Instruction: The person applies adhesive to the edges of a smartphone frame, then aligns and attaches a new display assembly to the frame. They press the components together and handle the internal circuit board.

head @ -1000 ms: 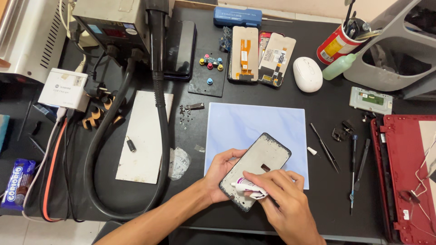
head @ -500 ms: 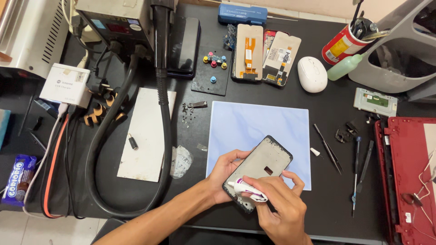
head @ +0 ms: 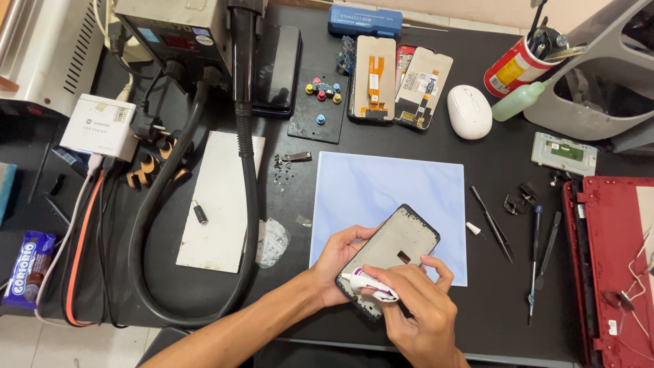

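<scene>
A black phone frame (head: 395, 249) with a grey inner plate lies tilted over the near edge of a pale blue tile (head: 388, 191). My left hand (head: 335, 262) grips its left side and lower corner from beneath. My right hand (head: 419, 307) pinches a small white tube with a purple band (head: 368, 285), whose tip rests at the frame's lower left edge. Both forearms come in from the bottom of the head view.
A thick black hose (head: 242, 170) loops from a hot-air station (head: 177, 34) on the left. A white plate (head: 218, 197), loose screws (head: 281, 170), tweezers (head: 492, 221), screwdrivers (head: 535, 259), opened phones (head: 398, 82), a white mouse (head: 469, 111) and a red laptop shell (head: 613, 266) surround the tile.
The tube has slid slightly along the frame's lower edge under my right hand. The view has drifted a little; the phone frame stays in my left hand.
</scene>
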